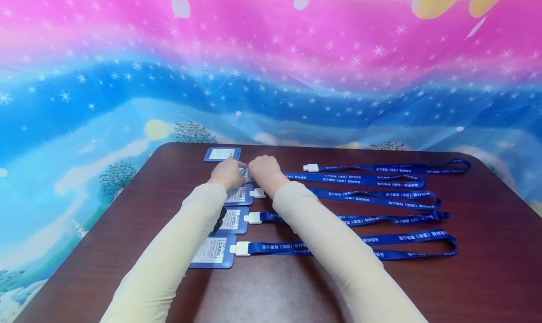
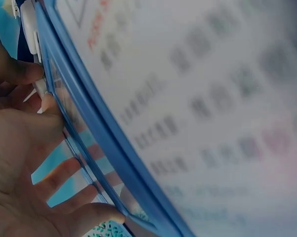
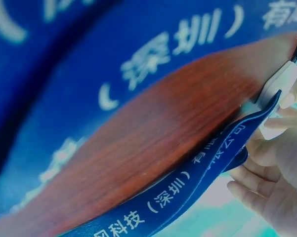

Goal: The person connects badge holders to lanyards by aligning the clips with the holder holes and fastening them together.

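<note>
Both hands meet near the table's far left, in the second row from the back. My left hand [image 1: 226, 173] pinches a blue-framed badge holder [image 1: 243, 172] by its end; in the left wrist view, fingers show through the clear holder [image 2: 74, 111]. My right hand [image 1: 266, 172] holds the white clip [image 3: 279, 84] of a blue lanyard [image 1: 355, 178], whose printed strap trails right across the table. Clip and holder end come together between the fingertips, which hide the joint. A neighbouring badge holder with a printed card [image 2: 188, 108] fills much of the left wrist view, blurred.
Behind the hands lie a loose badge holder [image 1: 222, 154] and a separate lanyard [image 1: 394, 167] with a white clip. Nearer, three badge holders with lanyards lie in rows, the closest holder [image 1: 218, 252] partly under the left sleeve. A patterned cloth [image 1: 271, 78] hangs behind the brown table [image 1: 262, 290].
</note>
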`<state>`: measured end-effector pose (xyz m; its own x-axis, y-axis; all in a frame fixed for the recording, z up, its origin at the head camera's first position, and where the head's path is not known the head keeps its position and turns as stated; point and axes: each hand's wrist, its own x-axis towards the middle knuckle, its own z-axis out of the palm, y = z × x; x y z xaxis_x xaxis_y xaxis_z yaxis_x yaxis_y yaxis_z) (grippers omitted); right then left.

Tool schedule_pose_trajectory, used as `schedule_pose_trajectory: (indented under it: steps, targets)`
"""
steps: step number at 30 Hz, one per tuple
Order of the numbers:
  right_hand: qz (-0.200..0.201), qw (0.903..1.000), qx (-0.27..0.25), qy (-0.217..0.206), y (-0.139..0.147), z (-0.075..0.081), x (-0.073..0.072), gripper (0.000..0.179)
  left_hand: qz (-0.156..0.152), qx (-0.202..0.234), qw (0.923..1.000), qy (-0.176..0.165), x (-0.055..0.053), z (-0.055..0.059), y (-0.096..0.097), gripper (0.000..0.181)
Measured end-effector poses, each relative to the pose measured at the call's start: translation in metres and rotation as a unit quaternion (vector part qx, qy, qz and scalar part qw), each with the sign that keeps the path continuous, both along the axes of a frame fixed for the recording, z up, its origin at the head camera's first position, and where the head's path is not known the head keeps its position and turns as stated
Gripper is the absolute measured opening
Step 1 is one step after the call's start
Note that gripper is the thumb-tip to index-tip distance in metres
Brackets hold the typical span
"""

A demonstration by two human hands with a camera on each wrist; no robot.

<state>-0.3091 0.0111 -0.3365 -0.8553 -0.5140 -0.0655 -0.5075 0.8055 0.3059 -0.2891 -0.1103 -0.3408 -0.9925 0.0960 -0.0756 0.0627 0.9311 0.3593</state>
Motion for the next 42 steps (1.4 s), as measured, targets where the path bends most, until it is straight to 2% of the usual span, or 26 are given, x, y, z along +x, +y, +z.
schedule_pose_trajectory:
  steps: [5, 9, 14, 17, 23, 28, 32, 37, 42]
  targets:
    - [-0.005, 0.9995, -0.026, -0.015, 0.008, 0.003, -0.001, 0.025, -0.004, 0.002, 1.0000, -0.007, 0.000, 0.002, -0.002, 0.053]
    - [0.002, 0.9968, -0.060, -0.053, 0.022, 0.008, -0.008, 0.019, -0.011, -0.023, 0.9993, -0.025, 0.000, 0.006, -0.006, 0.053]
    - [0.000, 0.9802, -0.155, -0.123, 0.056, 0.020, -0.020, 0.022, -0.017, -0.033, 0.9986, -0.037, -0.003, 0.011, -0.011, 0.052]
    - [-0.013, 0.9722, -0.186, -0.142, 0.081, 0.024, -0.026, 0.028, -0.014, -0.027, 0.9988, -0.038, -0.005, 0.010, -0.015, 0.053]
    - [-0.041, 0.9680, -0.205, -0.140, 0.122, 0.028, -0.029, 0.028, -0.016, -0.014, 0.9996, -0.018, -0.004, 0.006, -0.022, 0.051]
    - [-0.060, 0.9668, -0.210, -0.132, 0.144, 0.029, -0.029, 0.029, -0.017, 0.007, 0.9998, -0.003, -0.003, 0.006, -0.024, 0.047]
    - [-0.069, 0.9672, -0.203, -0.136, 0.153, 0.027, -0.028, 0.031, -0.020, 0.025, 0.9995, -0.009, -0.003, 0.005, -0.024, 0.045]
    - [-0.084, 0.9673, -0.188, -0.149, 0.159, 0.021, -0.027, 0.033, -0.020, 0.027, 0.9994, -0.004, -0.002, 0.005, -0.025, 0.043]
    - [-0.089, 0.9718, -0.178, -0.127, 0.160, 0.015, -0.026, 0.024, -0.015, 0.022, 0.9996, 0.005, -0.003, 0.003, -0.026, 0.042]
